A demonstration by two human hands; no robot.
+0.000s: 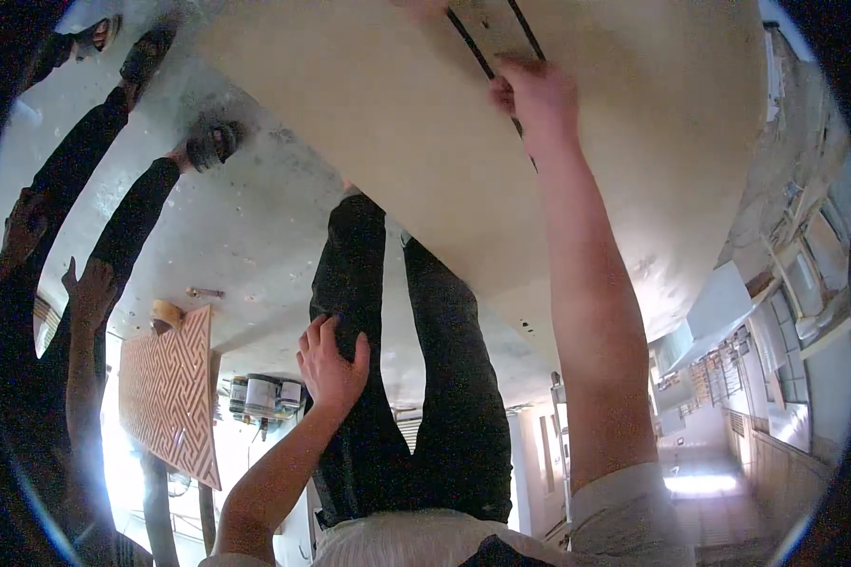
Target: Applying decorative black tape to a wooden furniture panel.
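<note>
My right hand [544, 99] reaches far forward over a large beige board [652, 142], its fingers curled together and slightly blurred. Whatever is in those fingers, if anything, is hidden. Two narrow black lines [470, 42] run side by side on the board and pass at or under this hand; whether they are strips or grooves I cannot tell. Back near my body, my left hand [334, 371] lies on my dark trouser leg [350, 274], its fingers spread and holding nothing.
At the left stands another person in dark trousers [85, 151], one hand [92, 293] hanging down. A panel with a maze-like pattern [165, 392], a tan roll [165, 315] and several cans [262, 394] are at the lower left. A pale blue-white sheet [714, 312] is at the right.
</note>
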